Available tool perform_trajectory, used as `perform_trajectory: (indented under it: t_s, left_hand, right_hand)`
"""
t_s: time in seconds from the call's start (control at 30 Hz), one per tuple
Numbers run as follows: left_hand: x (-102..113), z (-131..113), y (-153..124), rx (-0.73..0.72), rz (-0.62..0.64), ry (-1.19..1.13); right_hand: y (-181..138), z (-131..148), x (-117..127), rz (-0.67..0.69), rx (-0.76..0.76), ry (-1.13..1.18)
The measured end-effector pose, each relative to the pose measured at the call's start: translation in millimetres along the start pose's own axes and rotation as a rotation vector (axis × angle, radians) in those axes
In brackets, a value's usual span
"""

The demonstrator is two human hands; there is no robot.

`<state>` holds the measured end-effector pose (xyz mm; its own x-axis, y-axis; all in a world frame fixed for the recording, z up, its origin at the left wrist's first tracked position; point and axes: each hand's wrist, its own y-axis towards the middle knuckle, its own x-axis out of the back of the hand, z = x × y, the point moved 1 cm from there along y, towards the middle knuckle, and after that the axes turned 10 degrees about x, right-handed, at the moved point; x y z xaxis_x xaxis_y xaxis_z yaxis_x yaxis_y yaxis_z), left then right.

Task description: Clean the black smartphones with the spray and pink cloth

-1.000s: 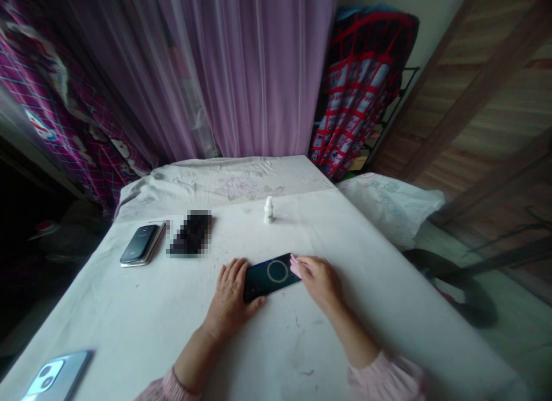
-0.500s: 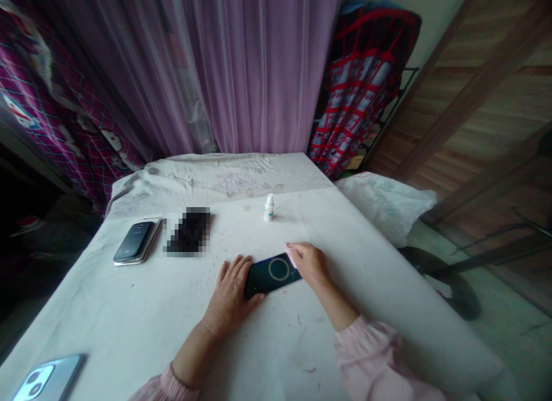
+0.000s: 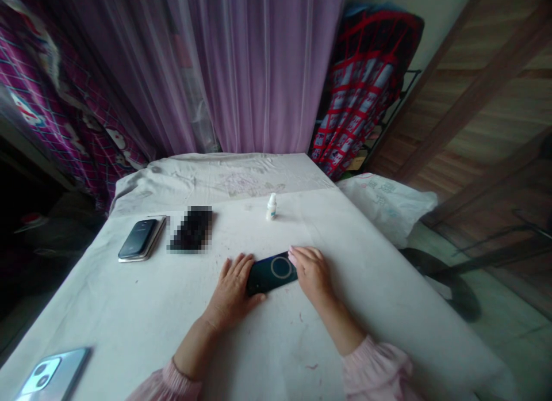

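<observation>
A dark phone (image 3: 272,272) with a pale ring on its back lies flat on the white cloth-covered table (image 3: 129,309). My left hand (image 3: 232,287) rests flat on the phone's left end, fingers stretched out and thumb along its near edge. My right hand (image 3: 311,270) sits at the phone's right end, fingers curled down over a small pink pad (image 3: 292,252) that presses on the phone's edge. Only a sliver of the pad shows.
A small white bottle (image 3: 271,206) stands behind the phone. At the left lie a dark phone on a pale case (image 3: 138,245) and a blurred-out dark item (image 3: 190,229). A silver-blue phone (image 3: 48,375) lies at the near left corner. A white sack (image 3: 388,202) sits off the table's right side.
My right hand with the pink pad has slid along the right end of the phone, first away, then back nearer. My left hand stays on the left end.
</observation>
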<state>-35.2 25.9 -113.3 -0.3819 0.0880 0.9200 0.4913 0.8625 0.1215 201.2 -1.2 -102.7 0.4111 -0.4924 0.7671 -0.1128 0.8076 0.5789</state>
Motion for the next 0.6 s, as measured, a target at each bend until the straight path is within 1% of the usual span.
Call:
perform_trajectory:
  t_s: [0.1,0.2,0.27,0.33,0.43,0.6]
  left_hand:
    - [2.1,12.1,-2.5,-0.015,-0.020,0.006]
    - [3.3,18.8,-5.9,-0.003,-0.069,0.008]
    - [2.9,19.2,-6.9,-0.007,-0.074,0.005]
    - [2.4,18.3,-6.9,-0.004,-0.077,0.003]
    - [2.4,16.8,-6.1,-0.004,-0.079,0.005]
    - [4.8,15.3,-5.4,0.005,-0.083,0.013]
  right_hand:
    - [-1.8,4.0,-5.6,0.040,0.027,-0.046]
    - [-10.1,13.6,-5.2,0.130,0.005,-0.113]
    - [-13.7,24.2,-4.2,0.202,-0.005,-0.125]
    - [-14.0,36.9,-4.5,0.264,-0.008,-0.099]
    - [-11.4,56.3,-7.8,0.319,0.004,-0.038]
    - [-9.2,78.8,-12.2,0.396,0.110,0.025]
